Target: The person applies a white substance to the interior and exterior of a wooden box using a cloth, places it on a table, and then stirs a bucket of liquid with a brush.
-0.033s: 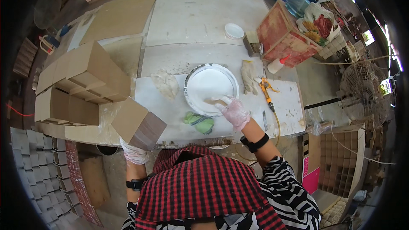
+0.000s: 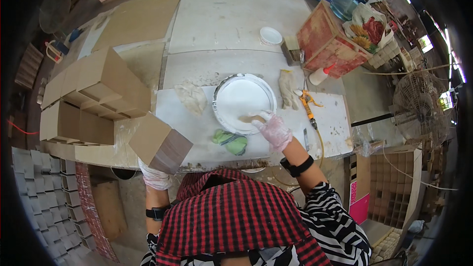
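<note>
My left hand [image 2: 155, 176], in a whitish glove, grips a brown board box [image 2: 160, 143] from below and behind at the near table edge. The box is tilted, with one darker face; most of those fingers are hidden behind it. My right hand [image 2: 272, 131], in a stained pinkish glove, is closed on a small flat brown piece [image 2: 251, 118] at the near right inside of a round pan [image 2: 215, 106]. White paste or paint fills the pan, and its rim is smeared. A crumpled green cloth [image 2: 235, 143] lies just nearer than the pan.
Stacked brown boxes [image 2: 96, 86] stand at the left. A pale rag [image 2: 191, 97] lies left of the pan, a glove [image 2: 288, 88] right of it. Farther right are an orange air gun [image 2: 309, 103] with a yellow hose, a red-capped bottle [image 2: 321, 75] and a fan [image 2: 421, 103].
My right hand has shifted slightly to the right with the flat piece at the pan's near side. My left hand and the box have not moved.
</note>
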`<state>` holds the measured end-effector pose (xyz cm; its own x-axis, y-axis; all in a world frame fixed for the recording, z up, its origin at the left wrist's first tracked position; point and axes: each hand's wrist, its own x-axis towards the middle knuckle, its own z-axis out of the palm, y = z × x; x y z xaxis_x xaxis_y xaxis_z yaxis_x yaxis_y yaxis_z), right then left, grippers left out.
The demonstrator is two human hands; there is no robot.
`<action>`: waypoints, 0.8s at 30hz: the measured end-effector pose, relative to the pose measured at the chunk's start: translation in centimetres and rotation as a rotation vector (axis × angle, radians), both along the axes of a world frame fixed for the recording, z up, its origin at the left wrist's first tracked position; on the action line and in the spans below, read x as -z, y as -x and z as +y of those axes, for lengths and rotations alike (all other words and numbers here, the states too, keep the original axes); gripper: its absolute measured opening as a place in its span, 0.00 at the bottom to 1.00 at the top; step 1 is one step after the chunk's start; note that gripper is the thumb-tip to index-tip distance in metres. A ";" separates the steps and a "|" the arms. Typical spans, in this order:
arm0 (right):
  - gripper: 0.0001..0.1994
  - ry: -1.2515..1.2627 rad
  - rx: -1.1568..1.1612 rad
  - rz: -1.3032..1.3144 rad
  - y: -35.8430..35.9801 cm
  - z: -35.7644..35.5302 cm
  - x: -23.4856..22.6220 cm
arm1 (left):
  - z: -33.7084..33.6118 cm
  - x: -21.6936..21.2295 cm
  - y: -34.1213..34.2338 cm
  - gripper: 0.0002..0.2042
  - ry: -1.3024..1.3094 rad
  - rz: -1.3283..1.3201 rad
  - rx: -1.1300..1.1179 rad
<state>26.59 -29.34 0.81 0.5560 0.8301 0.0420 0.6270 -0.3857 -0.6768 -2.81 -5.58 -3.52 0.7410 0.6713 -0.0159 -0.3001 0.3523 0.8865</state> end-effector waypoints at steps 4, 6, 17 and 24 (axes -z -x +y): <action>0.11 0.037 0.185 -0.049 -2.2 -2.5 -0.6 | -0.2 -1.0 -0.3 0.21 0.130 -0.021 0.008; 0.11 -0.054 0.202 -0.075 -2.9 -2.2 -1.1 | -0.1 -0.3 -0.4 0.21 0.200 -0.063 0.008; 0.12 -0.203 0.064 -0.115 -1.1 4.1 1.3 | -0.3 -1.1 -0.8 0.20 0.130 0.003 0.006; 0.12 -0.242 0.209 0.048 -2.2 -0.7 -0.1 | 0.1 -0.2 0.0 0.21 0.461 -0.129 -0.115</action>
<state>28.81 -30.08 0.94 0.7197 0.6666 0.1943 0.5164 -0.3268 -0.7915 -2.84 -5.46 -3.29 0.6782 0.6934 -0.2433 -0.4568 0.6572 0.5995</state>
